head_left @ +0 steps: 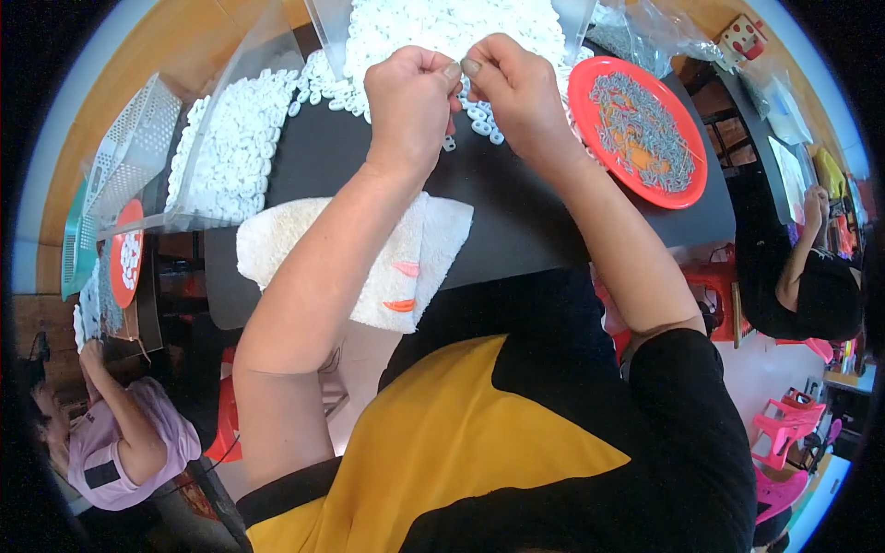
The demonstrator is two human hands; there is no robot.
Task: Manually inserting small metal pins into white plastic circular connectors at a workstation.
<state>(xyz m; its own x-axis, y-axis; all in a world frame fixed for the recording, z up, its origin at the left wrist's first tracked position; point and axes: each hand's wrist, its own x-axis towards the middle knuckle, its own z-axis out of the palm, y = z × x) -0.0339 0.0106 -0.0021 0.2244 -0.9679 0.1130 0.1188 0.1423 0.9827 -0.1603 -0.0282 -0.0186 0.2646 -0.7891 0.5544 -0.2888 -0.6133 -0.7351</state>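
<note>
Hands meet over black table [516, 212]: left hand [410, 101] and right hand [516, 92] pinched together on a tiny piece, too small to identify, beside white rings [235, 147]. Step looks like assembly; next needs a pin from red plate [590, 78].

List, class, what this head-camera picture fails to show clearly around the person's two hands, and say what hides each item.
- Whatever sits between the left hand and right hand: pinched fingertips cover it, and it is too small.
- The heap of white rings: its far part is cut off by the top edge.
- The grey pieces on the red plate: too small to tell their shape.
- The white towel: partly under the left forearm.
</note>
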